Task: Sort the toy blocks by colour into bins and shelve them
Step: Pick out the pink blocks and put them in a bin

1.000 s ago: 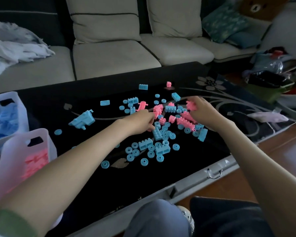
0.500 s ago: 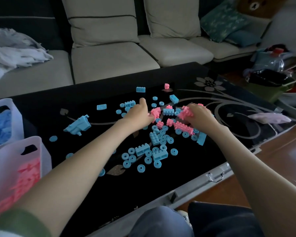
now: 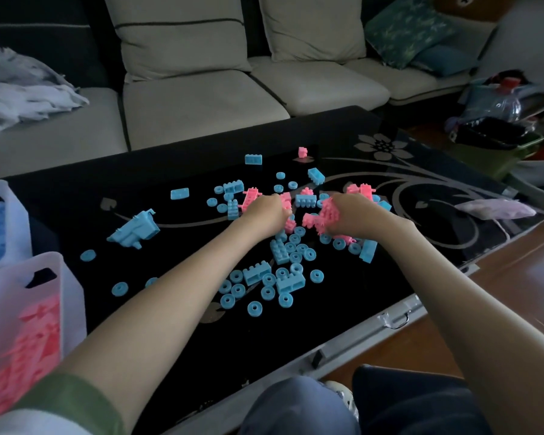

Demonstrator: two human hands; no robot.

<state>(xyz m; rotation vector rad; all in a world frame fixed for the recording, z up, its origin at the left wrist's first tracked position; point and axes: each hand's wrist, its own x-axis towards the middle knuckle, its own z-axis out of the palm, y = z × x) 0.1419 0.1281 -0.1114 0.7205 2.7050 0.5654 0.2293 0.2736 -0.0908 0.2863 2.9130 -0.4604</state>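
My right hand [image 3: 355,216] grips a bunch of pink blocks [image 3: 327,215]; left hand [image 3: 264,212], just beside it, curls round more, apparently gathering one colour together.

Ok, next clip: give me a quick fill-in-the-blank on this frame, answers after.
The clump of blocks in the right hand is ____.
The farther bin holds ____ blocks.
The big assembled piece lies on the table to the ____ of the left hand.
The loose rings are all ____.
Missing words: pink; blue; left; blue.
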